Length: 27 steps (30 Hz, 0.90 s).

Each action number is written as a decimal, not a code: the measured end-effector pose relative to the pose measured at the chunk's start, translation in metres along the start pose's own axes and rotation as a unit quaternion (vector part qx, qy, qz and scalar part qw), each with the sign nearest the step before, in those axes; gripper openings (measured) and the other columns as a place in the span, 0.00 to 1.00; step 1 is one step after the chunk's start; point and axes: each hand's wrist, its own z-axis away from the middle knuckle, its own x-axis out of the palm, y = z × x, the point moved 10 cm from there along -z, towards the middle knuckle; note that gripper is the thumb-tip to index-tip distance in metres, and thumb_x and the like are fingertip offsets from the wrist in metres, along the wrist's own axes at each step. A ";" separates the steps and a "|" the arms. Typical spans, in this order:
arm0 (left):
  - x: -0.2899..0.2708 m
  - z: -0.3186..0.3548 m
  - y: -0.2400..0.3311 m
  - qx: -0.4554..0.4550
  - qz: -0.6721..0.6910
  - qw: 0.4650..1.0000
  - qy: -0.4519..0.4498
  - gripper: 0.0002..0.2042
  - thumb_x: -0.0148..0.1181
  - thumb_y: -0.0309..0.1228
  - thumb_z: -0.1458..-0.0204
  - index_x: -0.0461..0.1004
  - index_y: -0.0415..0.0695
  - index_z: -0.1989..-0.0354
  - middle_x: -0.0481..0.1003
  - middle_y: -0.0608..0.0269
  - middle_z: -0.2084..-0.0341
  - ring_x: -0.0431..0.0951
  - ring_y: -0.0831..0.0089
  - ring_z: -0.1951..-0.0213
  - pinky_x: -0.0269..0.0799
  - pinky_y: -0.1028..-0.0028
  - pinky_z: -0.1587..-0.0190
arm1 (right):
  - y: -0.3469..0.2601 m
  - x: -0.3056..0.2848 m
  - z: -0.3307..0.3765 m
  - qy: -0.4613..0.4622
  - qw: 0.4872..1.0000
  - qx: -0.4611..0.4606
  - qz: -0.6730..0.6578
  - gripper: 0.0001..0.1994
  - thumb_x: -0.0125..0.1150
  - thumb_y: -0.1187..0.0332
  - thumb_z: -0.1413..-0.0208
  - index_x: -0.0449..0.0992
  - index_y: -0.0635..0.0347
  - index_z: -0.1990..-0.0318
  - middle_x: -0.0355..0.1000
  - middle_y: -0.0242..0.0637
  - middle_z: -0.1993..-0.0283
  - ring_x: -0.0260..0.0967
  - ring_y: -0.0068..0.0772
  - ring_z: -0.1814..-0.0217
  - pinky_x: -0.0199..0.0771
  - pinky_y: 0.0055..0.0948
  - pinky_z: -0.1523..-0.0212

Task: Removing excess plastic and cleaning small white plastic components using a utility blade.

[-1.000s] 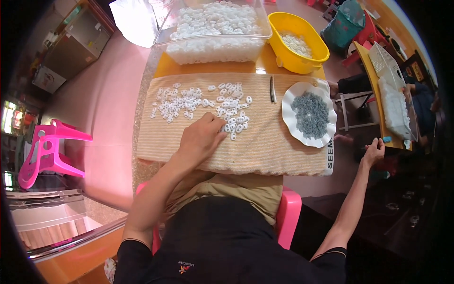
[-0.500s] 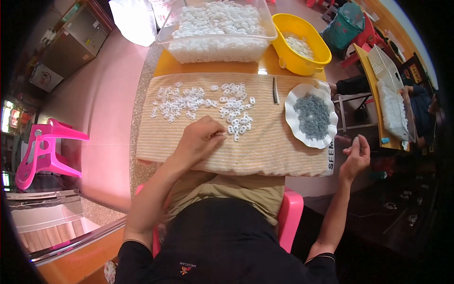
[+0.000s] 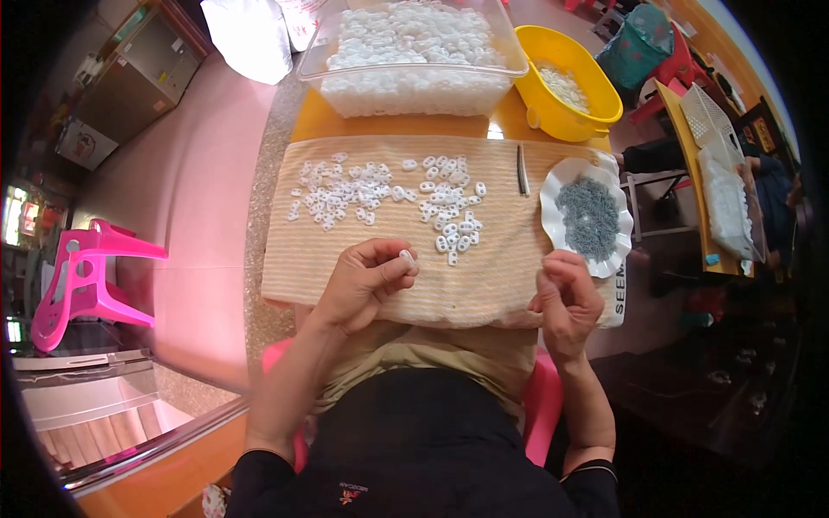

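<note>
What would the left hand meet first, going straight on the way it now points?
The left hand would probably meet the white pieces ahead to its right on the cloth, though its height is unclear; it might pass above.

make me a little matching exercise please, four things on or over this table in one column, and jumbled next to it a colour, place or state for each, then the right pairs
1. Left hand
2. Plate
3. Basin
4. Cloth

A. Yellow, beside the clear bin
B. Striped, spread flat
C. Scalloped, holding grey pieces
D. Pinching a white piece

Pairs: 1-D, 2-C, 3-A, 4-B
</note>
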 end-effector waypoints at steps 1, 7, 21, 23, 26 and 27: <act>-0.001 0.001 -0.002 -0.006 0.041 0.999 0.000 0.08 0.62 0.21 0.44 0.77 0.41 0.57 0.78 0.61 0.65 0.80 0.74 0.63 0.81 0.78 0.61 | 0.000 0.013 0.002 -0.047 0.998 -0.019 0.031 0.05 0.56 0.82 0.41 0.74 0.67 0.58 0.68 0.40 0.51 0.65 0.15 0.75 0.70 0.16 0.77; -0.004 0.002 -0.011 -0.039 0.123 0.991 -0.017 0.10 0.60 0.21 0.43 0.76 0.41 0.54 0.77 0.59 0.62 0.79 0.72 0.61 0.81 0.77 0.61 | 0.001 0.030 0.005 -0.077 0.996 0.005 0.045 0.06 0.56 0.83 0.41 0.74 0.66 0.58 0.68 0.40 0.53 0.65 0.14 0.74 0.71 0.16 0.76; 0.006 0.007 -0.010 -0.048 0.210 0.973 -0.083 0.12 0.58 0.22 0.41 0.75 0.44 0.50 0.77 0.57 0.58 0.79 0.69 0.58 0.81 0.73 0.57 | 0.008 0.050 0.002 -0.117 0.991 0.042 0.045 0.05 0.58 0.82 0.41 0.75 0.66 0.58 0.69 0.39 0.54 0.67 0.16 0.71 0.73 0.15 0.75; 0.008 0.007 -0.010 -0.047 0.219 0.970 -0.090 0.12 0.57 0.22 0.41 0.75 0.44 0.50 0.76 0.57 0.57 0.78 0.69 0.58 0.81 0.73 0.57 | 0.006 0.052 0.000 -0.125 0.990 0.040 0.043 0.06 0.57 0.83 0.41 0.75 0.66 0.58 0.69 0.39 0.54 0.66 0.16 0.70 0.70 0.15 0.74; 0.011 0.006 -0.011 -0.047 0.225 0.969 -0.096 0.12 0.58 0.22 0.41 0.75 0.44 0.50 0.76 0.57 0.57 0.78 0.70 0.58 0.81 0.72 0.57 | -0.003 0.054 -0.007 -0.127 0.989 -0.011 0.081 0.07 0.58 0.84 0.43 0.75 0.65 0.59 0.71 0.38 0.56 0.65 0.16 0.70 0.66 0.16 0.74; 0.010 0.006 -0.013 -0.053 0.220 0.970 -0.088 0.12 0.58 0.22 0.41 0.75 0.44 0.50 0.76 0.57 0.57 0.78 0.70 0.58 0.81 0.72 0.57 | -0.007 0.054 -0.013 -0.126 0.988 -0.010 0.085 0.07 0.58 0.84 0.43 0.75 0.65 0.59 0.71 0.38 0.56 0.65 0.16 0.70 0.66 0.16 0.74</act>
